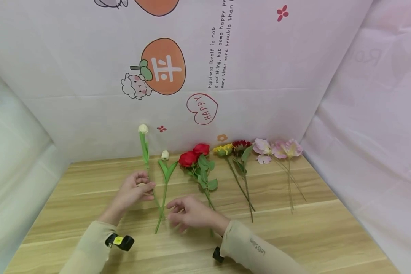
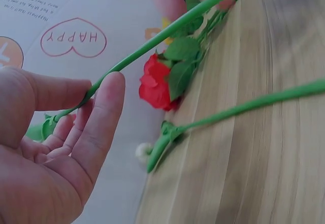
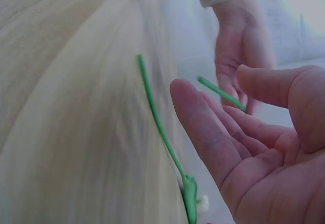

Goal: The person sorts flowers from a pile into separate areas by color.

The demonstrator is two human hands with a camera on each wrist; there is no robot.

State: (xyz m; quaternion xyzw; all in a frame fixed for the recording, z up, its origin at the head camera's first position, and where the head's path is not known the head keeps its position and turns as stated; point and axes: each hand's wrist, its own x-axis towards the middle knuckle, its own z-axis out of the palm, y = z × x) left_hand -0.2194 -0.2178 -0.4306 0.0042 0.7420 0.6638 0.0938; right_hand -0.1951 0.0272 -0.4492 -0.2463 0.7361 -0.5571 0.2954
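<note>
My left hand [image 1: 130, 192] pinches the green stem [image 2: 152, 42] of a white artificial tulip [image 1: 145, 148] between thumb and index finger. The tulip stands raised, its bloom up and its stem slanting down to the right. My right hand [image 1: 193, 214] is near the lower end of that stem, its thumb and fingers apart. In the right wrist view, the right fingers [image 3: 200, 132] hold nothing, and the stem end shows beyond them. A second white tulip [image 1: 166, 179] lies on the table between the two hands, touched by neither.
On the wooden table [image 1: 99, 182], red roses [image 1: 188, 158] lie right of the tulips. Further right are a yellow flower [image 1: 223, 150], a dark red flower [image 1: 241, 145] and pale pink flowers [image 1: 287, 148]. A printed white cloth [image 1: 260, 76] rises behind the table.
</note>
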